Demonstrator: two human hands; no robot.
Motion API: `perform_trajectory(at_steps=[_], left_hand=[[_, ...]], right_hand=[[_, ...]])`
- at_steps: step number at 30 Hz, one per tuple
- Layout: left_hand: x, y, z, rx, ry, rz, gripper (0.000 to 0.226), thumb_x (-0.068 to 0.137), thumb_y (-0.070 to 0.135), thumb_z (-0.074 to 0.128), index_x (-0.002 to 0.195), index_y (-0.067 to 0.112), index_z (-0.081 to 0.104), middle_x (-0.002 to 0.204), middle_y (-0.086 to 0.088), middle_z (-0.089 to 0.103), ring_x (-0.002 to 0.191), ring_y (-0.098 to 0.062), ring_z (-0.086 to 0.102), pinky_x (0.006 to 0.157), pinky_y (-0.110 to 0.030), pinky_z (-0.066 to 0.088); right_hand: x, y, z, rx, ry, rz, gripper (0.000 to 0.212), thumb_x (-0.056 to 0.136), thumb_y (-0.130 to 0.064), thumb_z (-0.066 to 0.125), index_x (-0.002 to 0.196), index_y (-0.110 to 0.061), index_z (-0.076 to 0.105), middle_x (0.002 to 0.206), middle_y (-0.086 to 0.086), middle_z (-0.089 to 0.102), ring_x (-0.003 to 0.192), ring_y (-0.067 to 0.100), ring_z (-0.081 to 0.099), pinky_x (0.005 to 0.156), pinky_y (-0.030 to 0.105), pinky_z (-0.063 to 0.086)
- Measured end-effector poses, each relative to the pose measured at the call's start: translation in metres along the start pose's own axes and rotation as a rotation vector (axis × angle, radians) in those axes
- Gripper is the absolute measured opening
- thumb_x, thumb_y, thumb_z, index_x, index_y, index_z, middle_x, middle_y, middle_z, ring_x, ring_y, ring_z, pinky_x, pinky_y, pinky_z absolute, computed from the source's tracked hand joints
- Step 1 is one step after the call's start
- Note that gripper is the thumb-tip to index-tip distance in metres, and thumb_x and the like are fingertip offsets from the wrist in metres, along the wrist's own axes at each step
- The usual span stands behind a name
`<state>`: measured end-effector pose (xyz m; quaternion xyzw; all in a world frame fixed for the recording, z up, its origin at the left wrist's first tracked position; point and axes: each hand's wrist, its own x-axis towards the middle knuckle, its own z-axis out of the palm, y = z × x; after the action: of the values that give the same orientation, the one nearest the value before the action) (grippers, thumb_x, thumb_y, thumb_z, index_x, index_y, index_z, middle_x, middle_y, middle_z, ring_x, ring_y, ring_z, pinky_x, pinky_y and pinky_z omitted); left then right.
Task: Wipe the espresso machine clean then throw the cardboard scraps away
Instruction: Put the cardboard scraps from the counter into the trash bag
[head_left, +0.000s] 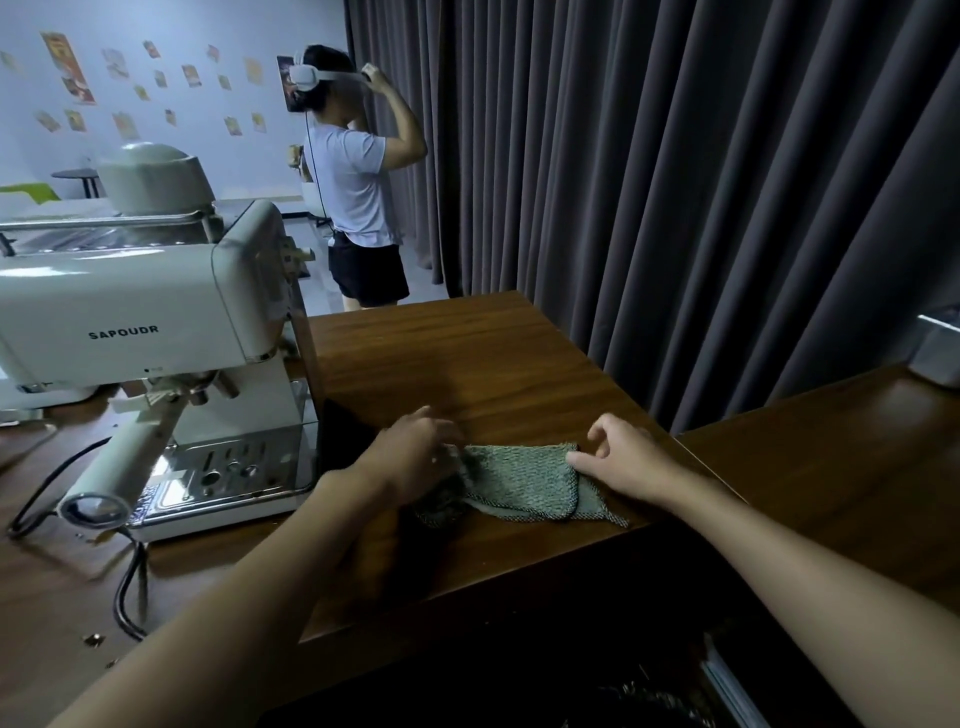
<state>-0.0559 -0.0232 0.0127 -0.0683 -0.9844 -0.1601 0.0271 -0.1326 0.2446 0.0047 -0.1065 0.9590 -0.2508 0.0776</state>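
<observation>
Left hand (415, 449) grips cloth (524, 480), right hand (621, 457) presses it, beside SAPOUDR espresso machine (130, 317).

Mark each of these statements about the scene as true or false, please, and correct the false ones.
1. The green woven cloth lies on the brown wooden table. True.
2. The left hand and the right hand both touch the cloth. True.
3. The cream espresso machine stands to the right of the cloth. False: it stands to the cloth's left.
4. The pleated curtain behind the table is white. False: it is dark grey.
5. A black cable runs on the table beside the machine. True.
</observation>
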Motion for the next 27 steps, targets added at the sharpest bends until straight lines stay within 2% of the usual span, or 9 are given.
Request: perform_trajectory(at_steps=[3, 6, 9, 11, 15, 18, 21, 24, 27], left_hand=[[0.0, 0.011, 0.006, 0.072, 0.019, 0.071, 0.024, 0.093, 0.045, 0.064, 0.113, 0.031, 0.068, 0.112, 0.003, 0.051, 0.111, -0.018, 0.045, 0.099, -0.041, 0.04], [0.002, 0.014, 0.005, -0.036, -0.059, 0.16, 0.021, 0.09, 0.035, 0.071, 0.107, 0.023, 0.072, 0.107, 0.003, 0.058, 0.102, -0.018, 0.056, 0.089, -0.033, 0.047], [-0.003, 0.005, 0.003, -0.073, -0.038, 0.141, 0.018, 0.088, 0.029, 0.075, 0.103, 0.019, 0.074, 0.1, 0.006, 0.059, 0.092, -0.013, 0.058, 0.08, -0.026, 0.046], [-0.009, 0.001, 0.002, -0.108, -0.009, 0.138, 0.018, 0.086, 0.028, 0.077, 0.101, 0.018, 0.075, 0.097, 0.008, 0.06, 0.089, -0.009, 0.058, 0.079, -0.023, 0.046], [-0.021, -0.01, 0.002, -0.104, -0.029, 0.099, 0.022, 0.085, 0.023, 0.078, 0.107, 0.021, 0.074, 0.105, 0.01, 0.06, 0.099, -0.007, 0.058, 0.083, -0.013, 0.042], [-0.028, -0.018, 0.004, -0.02, -0.039, 0.116, 0.027, 0.087, 0.022, 0.076, 0.112, 0.016, 0.073, 0.117, 0.0, 0.062, 0.108, -0.015, 0.059, 0.092, -0.022, 0.044], [-0.032, -0.018, 0.005, 0.042, -0.023, 0.136, 0.018, 0.09, 0.02, 0.072, 0.106, 0.012, 0.075, 0.116, -0.005, 0.066, 0.108, -0.02, 0.061, 0.093, -0.026, 0.044], [-0.033, -0.01, 0.005, 0.045, 0.073, 0.133, 0.013, 0.096, 0.018, 0.063, 0.104, 0.012, 0.071, 0.107, -0.002, 0.065, 0.101, -0.02, 0.059, 0.085, -0.028, 0.046], [-0.036, 0.004, -0.005, -0.061, 0.108, 0.09, 0.014, 0.096, 0.02, 0.062, 0.109, 0.014, 0.064, 0.1, 0.005, 0.06, 0.091, -0.013, 0.056, 0.069, -0.016, 0.041]], right_hand=[[-0.007, -0.001, 0.007, 0.027, 0.002, -0.097, 0.034, 0.069, -0.055, 0.077, 0.076, -0.026, 0.062, 0.08, -0.01, 0.062, 0.085, 0.017, 0.061, 0.084, 0.038, 0.049], [-0.016, -0.003, 0.007, 0.051, -0.144, -0.224, 0.04, 0.056, -0.068, 0.073, 0.084, -0.042, 0.066, 0.093, -0.015, 0.059, 0.101, 0.011, 0.053, 0.099, 0.044, 0.04], [-0.021, 0.0, 0.005, -0.012, -0.253, -0.311, 0.031, 0.067, -0.056, 0.078, 0.094, -0.045, 0.067, 0.107, -0.018, 0.05, 0.116, 0.008, 0.038, 0.108, 0.045, 0.028], [-0.022, 0.003, 0.006, -0.029, -0.259, -0.336, 0.024, 0.072, -0.051, 0.078, 0.092, -0.044, 0.069, 0.109, -0.02, 0.048, 0.117, 0.008, 0.035, 0.108, 0.046, 0.025], [-0.021, 0.003, 0.011, 0.052, -0.174, -0.364, 0.004, 0.083, -0.045, 0.071, 0.084, -0.041, 0.071, 0.101, -0.015, 0.054, 0.109, 0.007, 0.044, 0.103, 0.044, 0.036], [-0.023, 0.0, 0.011, 0.097, -0.118, -0.358, 0.008, 0.092, -0.035, 0.065, 0.086, -0.032, 0.069, 0.098, -0.012, 0.058, 0.098, 0.008, 0.054, 0.094, 0.037, 0.045], [-0.023, -0.002, 0.008, 0.112, -0.078, -0.336, 0.015, 0.097, -0.028, 0.058, 0.088, -0.019, 0.066, 0.09, -0.005, 0.061, 0.087, 0.014, 0.058, 0.079, 0.033, 0.047], [-0.024, -0.004, 0.004, 0.145, 0.018, -0.342, 0.017, 0.098, -0.023, 0.055, 0.082, -0.021, 0.06, 0.083, 0.0, 0.062, 0.082, 0.018, 0.058, 0.071, 0.035, 0.045], [-0.025, -0.004, -0.006, 0.151, 0.087, -0.349, 0.016, 0.097, -0.019, 0.057, 0.082, -0.017, 0.062, 0.086, 0.0, 0.062, 0.085, 0.021, 0.058, 0.075, 0.035, 0.045]])
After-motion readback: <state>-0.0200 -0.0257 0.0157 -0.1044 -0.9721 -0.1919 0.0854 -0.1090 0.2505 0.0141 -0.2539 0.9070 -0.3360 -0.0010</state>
